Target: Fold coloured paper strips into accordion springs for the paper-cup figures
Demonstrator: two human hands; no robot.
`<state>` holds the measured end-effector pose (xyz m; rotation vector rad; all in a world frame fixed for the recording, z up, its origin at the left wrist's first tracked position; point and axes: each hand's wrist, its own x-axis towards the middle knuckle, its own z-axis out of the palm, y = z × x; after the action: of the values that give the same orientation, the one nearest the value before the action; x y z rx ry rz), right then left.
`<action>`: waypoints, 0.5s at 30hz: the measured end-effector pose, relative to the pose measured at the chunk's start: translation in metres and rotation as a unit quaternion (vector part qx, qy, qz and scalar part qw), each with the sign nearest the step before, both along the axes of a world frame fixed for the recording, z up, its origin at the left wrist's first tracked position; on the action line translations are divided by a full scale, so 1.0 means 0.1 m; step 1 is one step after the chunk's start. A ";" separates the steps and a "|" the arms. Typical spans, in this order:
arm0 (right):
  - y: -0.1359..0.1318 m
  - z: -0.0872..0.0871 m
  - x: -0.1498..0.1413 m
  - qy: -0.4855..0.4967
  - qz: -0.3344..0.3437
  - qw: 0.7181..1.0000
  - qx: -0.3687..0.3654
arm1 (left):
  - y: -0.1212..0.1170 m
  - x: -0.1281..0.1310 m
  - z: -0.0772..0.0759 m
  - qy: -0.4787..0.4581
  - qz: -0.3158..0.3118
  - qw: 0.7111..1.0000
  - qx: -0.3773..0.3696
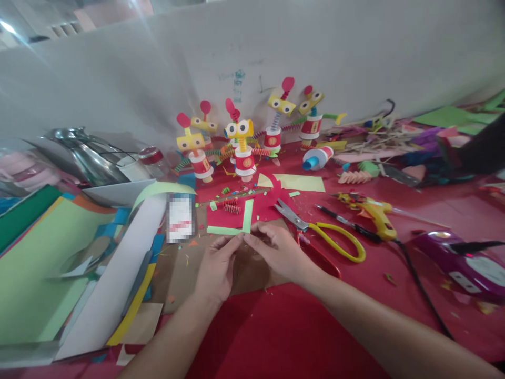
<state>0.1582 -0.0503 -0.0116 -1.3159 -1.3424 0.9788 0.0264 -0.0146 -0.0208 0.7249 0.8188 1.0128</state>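
Note:
Two light green paper strips [248, 215] meet at a right angle, like an L, with their corner at my fingertips. My left hand [216, 266] pinches the corner from the left, thumb and fingers together. From the other side my right hand [279, 251] is closed on the same corner, its thumb touching the left one. Under the strips lies red paper [216, 215] with small folded paper springs [232, 207] on it. Yellow-handled scissors [335, 239] rest just right of my right hand, blades pointing to the upper left.
Several paper-cup figures [245, 160] stand by the wall; another cup figure [319, 158] lies on its side. On the right are a yellow glue gun [381, 218], a pen [347, 223] and a purple power strip [461, 263]. Coloured sheets [35, 284] fill the left.

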 end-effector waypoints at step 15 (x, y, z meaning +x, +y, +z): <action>-0.04 0.09 0.02 0.011 0.020 1.000 -0.002 | -0.05 0.02 0.06 -0.018 0.002 0.999 0.049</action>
<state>0.1605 -0.0543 -0.0030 -1.2813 -1.3563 1.0209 0.0288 -0.0201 -0.0144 0.7869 0.7441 1.0713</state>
